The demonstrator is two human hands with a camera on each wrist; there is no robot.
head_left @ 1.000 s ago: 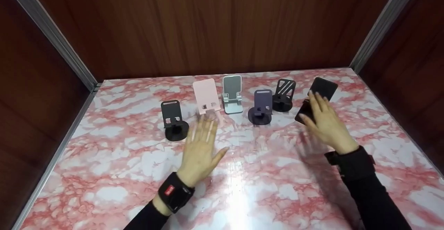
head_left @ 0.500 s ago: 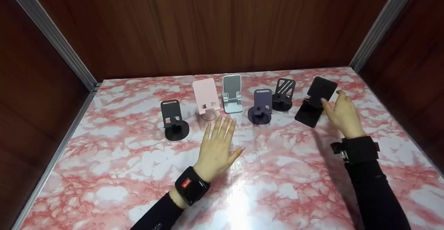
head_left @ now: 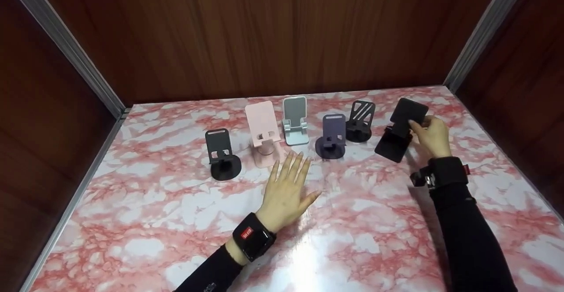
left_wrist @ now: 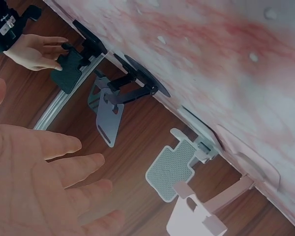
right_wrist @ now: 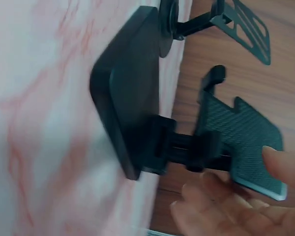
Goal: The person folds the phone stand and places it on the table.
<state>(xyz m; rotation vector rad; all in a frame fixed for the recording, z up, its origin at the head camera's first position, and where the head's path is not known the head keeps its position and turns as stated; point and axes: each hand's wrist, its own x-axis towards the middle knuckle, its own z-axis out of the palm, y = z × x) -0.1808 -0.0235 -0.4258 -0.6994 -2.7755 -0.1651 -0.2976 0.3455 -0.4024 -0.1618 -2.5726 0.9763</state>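
At the far right of the head view stands a black phone stand (head_left: pixel 407 109) with a flat rectangular base. My right hand (head_left: pixel 434 135) pinches the right edge of its upper plate. In the right wrist view the thumb lies on the textured front of the plate (right_wrist: pixel 248 140), and the fingers reach round behind it. My left hand (head_left: pixel 284 199) is over the middle of the table, its fingers straight and spread, holding nothing. Nearest to its fingertips is a pink phone stand (head_left: pixel 263 120); the left wrist view shows the palm (left_wrist: pixel 24 172) apart from the stands.
Other phone stands stand in a loose row: a black one (head_left: pixel 218 140) at the left, a pale green-grey one (head_left: pixel 295 109), a purple one (head_left: pixel 334 127) and a black slotted one (head_left: pixel 362 111). Wooden panels (head_left: pixel 282 36) enclose the marbled table (head_left: pixel 145 221) at the back and sides.
My right hand has moved from over the black stand to its right edge and now pinches its plate. My left hand has moved right, away from the pink stand's front.
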